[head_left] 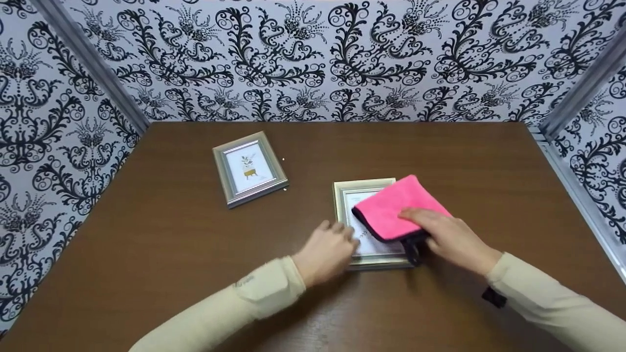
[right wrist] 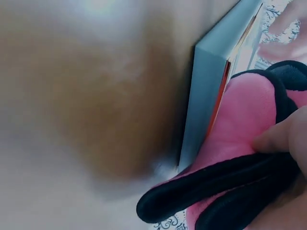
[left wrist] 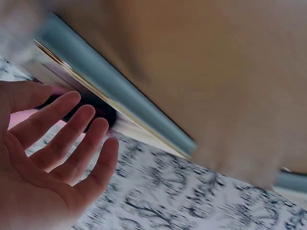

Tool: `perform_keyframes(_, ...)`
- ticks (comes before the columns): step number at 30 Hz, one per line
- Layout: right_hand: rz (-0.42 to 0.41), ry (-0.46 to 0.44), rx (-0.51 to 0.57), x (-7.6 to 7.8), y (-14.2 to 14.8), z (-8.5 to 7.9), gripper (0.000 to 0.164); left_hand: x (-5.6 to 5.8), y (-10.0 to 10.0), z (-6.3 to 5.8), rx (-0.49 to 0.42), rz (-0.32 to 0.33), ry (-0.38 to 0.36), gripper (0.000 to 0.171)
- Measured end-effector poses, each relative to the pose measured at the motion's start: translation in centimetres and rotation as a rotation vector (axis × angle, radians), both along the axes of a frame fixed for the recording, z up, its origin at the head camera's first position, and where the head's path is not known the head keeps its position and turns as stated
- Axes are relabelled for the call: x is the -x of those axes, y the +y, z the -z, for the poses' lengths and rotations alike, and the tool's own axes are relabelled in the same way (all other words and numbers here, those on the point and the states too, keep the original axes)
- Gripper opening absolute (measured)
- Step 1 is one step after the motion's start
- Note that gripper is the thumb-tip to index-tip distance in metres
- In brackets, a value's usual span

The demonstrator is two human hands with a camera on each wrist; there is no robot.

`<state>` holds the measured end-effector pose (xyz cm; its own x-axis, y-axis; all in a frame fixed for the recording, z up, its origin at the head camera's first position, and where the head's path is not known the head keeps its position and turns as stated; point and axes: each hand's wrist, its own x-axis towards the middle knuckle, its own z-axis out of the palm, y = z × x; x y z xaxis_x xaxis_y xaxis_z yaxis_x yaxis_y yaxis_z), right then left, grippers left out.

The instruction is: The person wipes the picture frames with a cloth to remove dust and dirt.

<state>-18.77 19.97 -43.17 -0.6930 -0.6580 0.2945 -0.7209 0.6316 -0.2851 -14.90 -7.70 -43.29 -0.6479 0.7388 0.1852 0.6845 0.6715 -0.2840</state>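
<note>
A pink cloth with black edging (head_left: 396, 208) is folded over the right part of a pale gold picture frame (head_left: 340, 195) on the table. My right hand (head_left: 457, 239) grips the cloth from the right, the thumb on its pink face. In the right wrist view the cloth (right wrist: 240, 110) bunches against the frame's side (right wrist: 206, 91). My left hand (head_left: 327, 252) is over the frame's lower left edge in the head view. Its fingers (left wrist: 62, 129) are loosely bent and hold nothing in the left wrist view, near the frame's side (left wrist: 110, 81).
A second picture frame (head_left: 222, 168) with a plant picture lies at the back left of the brown table (head_left: 161, 234). Two small white specks lie beside it. Patterned black-and-white walls (head_left: 313, 58) stand behind and at both sides, with metal posts (head_left: 98, 63) in the corners.
</note>
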Motion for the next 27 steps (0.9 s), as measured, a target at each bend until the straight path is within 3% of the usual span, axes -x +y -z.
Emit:
perform_keyframes(4,0.044,-0.066,-0.028,1.4,-1.8,-0.2,0.048,-2.2,0.9,0.5,0.041,0.083,0.061,0.019)
perform_keyframes(8,0.053,-0.094,-0.021,2.7,-3.9,-0.4,0.052,-3.4,1.7,1.2,0.062,0.092,0.176,0.012)
perform_keyframes(12,0.013,-0.118,-0.016,3.9,-6.1,-0.3,0.056,-3.7,2.3,1.6,0.038,0.052,0.234,0.003)
perform_keyframes(17,-0.129,-0.159,-0.047,5.0,-8.3,-0.1,0.056,-3.8,3.3,1.9,0.062,0.003,0.243,0.004)
perform_keyframes(22,-0.261,-0.229,-0.135,4.3,-9.0,-0.2,0.052,-3.8,3.9,1.8,0.102,-0.034,0.241,0.008)
perform_keyframes(27,-0.322,-0.231,-0.175,3.4,-9.1,-0.8,0.045,-3.8,4.1,1.6,0.133,-0.052,0.225,0.007)
